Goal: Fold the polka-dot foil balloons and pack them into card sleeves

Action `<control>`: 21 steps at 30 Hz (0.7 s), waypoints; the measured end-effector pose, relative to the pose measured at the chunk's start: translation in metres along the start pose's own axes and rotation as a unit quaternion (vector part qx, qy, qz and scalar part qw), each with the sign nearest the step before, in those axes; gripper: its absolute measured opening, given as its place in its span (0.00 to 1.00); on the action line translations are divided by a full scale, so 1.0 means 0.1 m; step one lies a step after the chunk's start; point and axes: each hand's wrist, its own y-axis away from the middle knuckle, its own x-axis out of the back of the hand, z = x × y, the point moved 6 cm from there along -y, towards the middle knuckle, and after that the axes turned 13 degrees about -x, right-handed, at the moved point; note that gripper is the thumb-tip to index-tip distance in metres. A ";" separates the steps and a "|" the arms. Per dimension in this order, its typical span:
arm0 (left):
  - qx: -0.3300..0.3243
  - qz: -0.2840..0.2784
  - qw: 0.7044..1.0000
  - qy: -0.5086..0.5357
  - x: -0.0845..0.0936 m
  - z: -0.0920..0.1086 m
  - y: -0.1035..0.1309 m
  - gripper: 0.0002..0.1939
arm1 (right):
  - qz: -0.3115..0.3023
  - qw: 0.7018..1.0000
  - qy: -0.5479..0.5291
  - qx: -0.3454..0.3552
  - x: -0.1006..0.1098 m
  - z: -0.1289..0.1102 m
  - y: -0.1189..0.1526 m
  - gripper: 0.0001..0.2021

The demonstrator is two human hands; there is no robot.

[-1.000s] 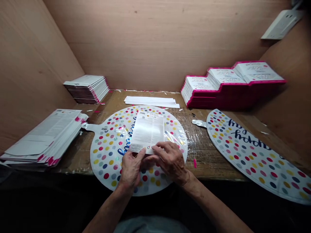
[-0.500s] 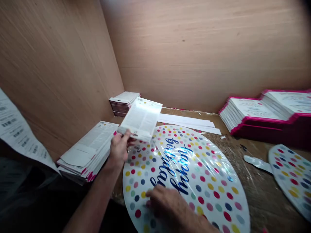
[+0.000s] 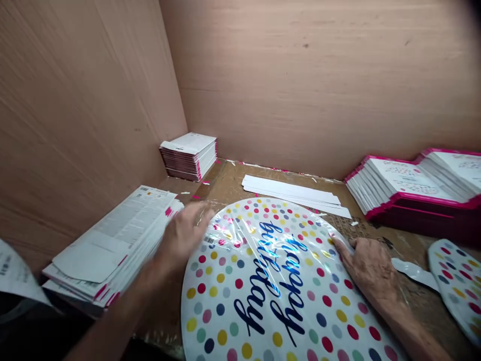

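Observation:
A flat round foil balloon (image 3: 278, 321), white with coloured dots and blue "happy birthday" lettering, lies on the brown worktop. At its right edge my right hand (image 3: 370, 265) is closed, the thumb on top of the rim and the fingers curled beside it. My left hand (image 3: 184, 233) is beside the balloon's upper left edge, near a stack of printed white card sleeves (image 3: 128, 230). Motion smears its fingers, and no sleeve shows in it. A second dotted balloon (image 3: 456, 281) with a pale tail (image 3: 413, 271) lies at the right.
A smaller stack of white card packs (image 3: 191, 153) stands in the back left corner. White paper strips (image 3: 293, 193) lie behind the balloon. Pink-edged packs (image 3: 409, 183) fill a magenta tray (image 3: 417, 213) at right. Wooden panels (image 3: 285, 85) rise behind and left; a barcode sheet (image 3: 18, 276) hangs at left.
The printed white card sleeve has left my left hand, which is now at the balloon's upper left edge. My right hand has moved from the balloon's lower middle to its right edge.

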 end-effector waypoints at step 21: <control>-0.141 -0.056 0.979 -0.136 -0.79 0.76 1.50 0.30 | -0.244 0.901 -0.013 0.358 0.82 -3.83 1.63 0.09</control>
